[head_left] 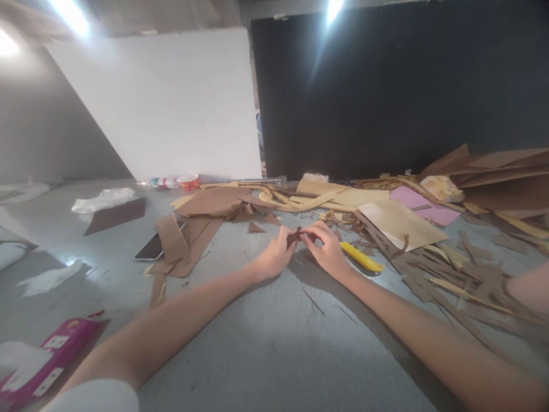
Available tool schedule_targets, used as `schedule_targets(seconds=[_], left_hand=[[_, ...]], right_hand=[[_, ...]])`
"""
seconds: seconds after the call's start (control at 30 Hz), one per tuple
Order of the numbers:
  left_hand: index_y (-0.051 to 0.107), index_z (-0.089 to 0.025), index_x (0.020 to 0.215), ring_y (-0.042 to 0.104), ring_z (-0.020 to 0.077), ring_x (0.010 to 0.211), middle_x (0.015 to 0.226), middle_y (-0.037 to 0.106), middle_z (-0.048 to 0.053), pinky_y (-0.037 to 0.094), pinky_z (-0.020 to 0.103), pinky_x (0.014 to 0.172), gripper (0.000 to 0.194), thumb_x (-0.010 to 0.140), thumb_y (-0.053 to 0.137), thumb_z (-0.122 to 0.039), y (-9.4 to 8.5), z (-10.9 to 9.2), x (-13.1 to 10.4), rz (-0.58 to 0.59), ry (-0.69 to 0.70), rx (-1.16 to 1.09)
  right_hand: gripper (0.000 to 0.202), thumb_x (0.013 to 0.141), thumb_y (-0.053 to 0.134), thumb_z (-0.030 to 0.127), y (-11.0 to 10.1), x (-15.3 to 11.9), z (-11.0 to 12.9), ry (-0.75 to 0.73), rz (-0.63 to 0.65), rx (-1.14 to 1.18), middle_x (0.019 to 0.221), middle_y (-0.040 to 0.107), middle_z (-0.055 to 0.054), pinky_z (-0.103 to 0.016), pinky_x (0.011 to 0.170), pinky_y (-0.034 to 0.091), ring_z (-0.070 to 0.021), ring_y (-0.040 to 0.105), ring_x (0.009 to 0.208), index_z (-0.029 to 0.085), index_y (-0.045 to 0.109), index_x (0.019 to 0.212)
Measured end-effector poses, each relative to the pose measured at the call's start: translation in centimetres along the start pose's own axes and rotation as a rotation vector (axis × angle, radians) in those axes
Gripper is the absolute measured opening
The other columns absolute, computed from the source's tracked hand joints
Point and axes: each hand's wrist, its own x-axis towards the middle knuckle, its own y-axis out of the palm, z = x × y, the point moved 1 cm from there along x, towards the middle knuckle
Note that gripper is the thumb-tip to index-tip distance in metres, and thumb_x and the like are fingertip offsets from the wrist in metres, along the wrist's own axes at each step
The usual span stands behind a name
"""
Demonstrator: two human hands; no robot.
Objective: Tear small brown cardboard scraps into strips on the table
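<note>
Near the middle of the grey table [257, 343], a small dark brown piece [294, 236] is pinched between my two hands. My left hand [277, 252] holds it from the left with thumb and fingers. From the right, my right hand [323, 249] grips its other end, the fingertips close to those of my left hand. The piece's exact shape is too small to tell. A yellow tool [362, 257] lies just right of my right hand. A small brown triangle [256, 228] rests behind my left hand.
Brown sheets [199, 243] and a phone [150, 249] lie at left, with a magenta packet [64, 349] at front left. Brown strips [433, 274], a cream sheet [398, 226] and a pink sheet [422, 203] are on the right. Another person's arm [529, 286] reaches in there.
</note>
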Motion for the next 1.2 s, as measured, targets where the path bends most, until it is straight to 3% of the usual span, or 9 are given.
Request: schedule_targets(seconds=[0.2, 0.33, 0.53, 1.0, 1.2], left_hand=[[0.047, -0.024, 0.126, 0.071, 0.0274, 0.134, 0.139, 0.072, 0.018, 0.057, 0.046, 0.111, 0.017, 0.109, 0.049, -0.024, 0.0, -0.9, -0.2, 0.048, 0.013, 0.121], [0.049, -0.025, 0.125, 0.070, 0.0297, 0.136, 0.143, 0.070, 0.018, 0.058, 0.048, 0.109, 0.015, 0.110, 0.050, -0.028, 0.0, -1.5, -0.4, 0.104, 0.019, 0.155], [0.049, -0.025, 0.124, 0.071, 0.0285, 0.135, 0.143, 0.071, 0.017, 0.059, 0.047, 0.108, 0.013, 0.111, 0.048, -0.028, -0.2, -2.2, -0.3, 0.100, -0.017, 0.137], [0.048, -0.026, 0.126, 0.071, 0.0285, 0.134, 0.143, 0.072, 0.016, 0.058, 0.046, 0.109, 0.015, 0.110, 0.049, -0.027, -0.2, -2.3, -0.3, 0.078, -0.031, 0.105], [0.049, -0.025, 0.126, 0.073, 0.0284, 0.130, 0.138, 0.074, 0.016, 0.059, 0.045, 0.106, 0.016, 0.110, 0.050, -0.027, -0.1, -1.8, -0.3, 0.072, -0.031, 0.108]], right_hand=[[0.034, 0.112, 0.057, 0.045, -0.2, 0.1, -0.5, 0.068, 0.127, 0.078, 0.090, 0.066, -0.005, -0.036, 0.082, 0.051, -0.0228, 0.065, 0.089, 0.023, 0.071, 0.089], [0.040, 0.111, 0.057, 0.047, -0.1, 0.1, -0.6, 0.107, 0.113, 0.071, 0.083, 0.064, -0.004, -0.034, 0.077, 0.050, -0.0218, 0.063, 0.083, 0.023, 0.066, 0.081], [0.027, 0.103, 0.070, 0.048, 0.1, -0.1, -0.5, 0.079, -0.081, -0.018, 0.085, 0.062, -0.002, -0.035, 0.075, 0.051, -0.0200, 0.060, 0.075, 0.024, 0.071, 0.091], [0.026, 0.106, 0.066, 0.047, -0.1, 0.1, -0.5, 0.029, -0.044, -0.020, 0.089, 0.065, -0.004, -0.037, 0.077, 0.054, -0.0218, 0.062, 0.080, 0.025, 0.073, 0.095], [0.036, 0.109, 0.060, 0.053, -0.2, 0.1, -0.2, 0.066, 0.003, 0.001, 0.090, 0.068, -0.007, -0.037, 0.079, 0.053, -0.0239, 0.065, 0.086, 0.024, 0.072, 0.092]])
